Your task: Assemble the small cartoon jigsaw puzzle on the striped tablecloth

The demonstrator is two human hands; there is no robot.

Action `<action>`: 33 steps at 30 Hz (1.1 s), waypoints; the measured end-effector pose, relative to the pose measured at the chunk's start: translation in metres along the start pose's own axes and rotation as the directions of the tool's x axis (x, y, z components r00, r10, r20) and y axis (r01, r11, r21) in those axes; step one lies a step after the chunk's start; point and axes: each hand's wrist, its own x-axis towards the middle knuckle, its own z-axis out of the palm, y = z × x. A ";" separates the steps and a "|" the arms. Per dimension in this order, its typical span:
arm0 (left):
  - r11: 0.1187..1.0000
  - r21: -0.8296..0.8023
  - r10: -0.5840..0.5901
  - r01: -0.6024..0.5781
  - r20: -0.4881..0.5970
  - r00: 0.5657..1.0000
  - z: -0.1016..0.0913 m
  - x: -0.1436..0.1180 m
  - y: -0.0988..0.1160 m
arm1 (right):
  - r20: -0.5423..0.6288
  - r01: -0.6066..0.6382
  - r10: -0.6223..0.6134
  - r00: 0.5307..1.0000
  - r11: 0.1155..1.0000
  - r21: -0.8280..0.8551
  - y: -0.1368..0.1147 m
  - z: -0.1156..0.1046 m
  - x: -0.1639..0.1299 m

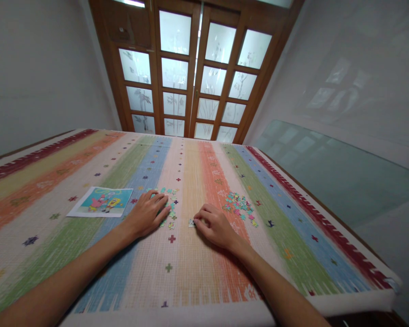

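My left hand [149, 212] lies flat, palm down, on the striped cloth, its fingers resting on a small group of loose jigsaw pieces [170, 213]. My right hand [214, 225] is curled, with thumb and forefinger pinched on a single small jigsaw piece [191, 223] that lies on the cloth. A heap of several colourful puzzle pieces [239, 204] sits just beyond my right hand. A cartoon picture card [102, 201] lies flat to the left of my left hand.
A striped, multicoloured cloth [191, 172] covers the table. The table's right edge [327, 213] runs beside a glass pane [341, 177] leaning by the wall. Wooden doors with frosted panes [194, 72] stand behind the table.
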 end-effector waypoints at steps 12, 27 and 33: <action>0.997 -0.073 -0.033 0.034 0.013 0.999 0.001 0.005 -0.003 | 0.007 0.005 -0.005 1.000 1.000 -0.002 0.000 0.000 0.001; 0.984 -0.171 -0.038 0.041 0.019 0.999 -0.006 0.011 0.003 | 0.010 0.011 -0.011 1.000 1.000 0.000 -0.001 0.000 0.000; 0.961 -0.275 -0.009 0.011 0.006 1.000 -0.005 0.011 0.004 | 0.022 -0.003 0.002 1.000 1.000 0.022 0.000 -0.001 0.000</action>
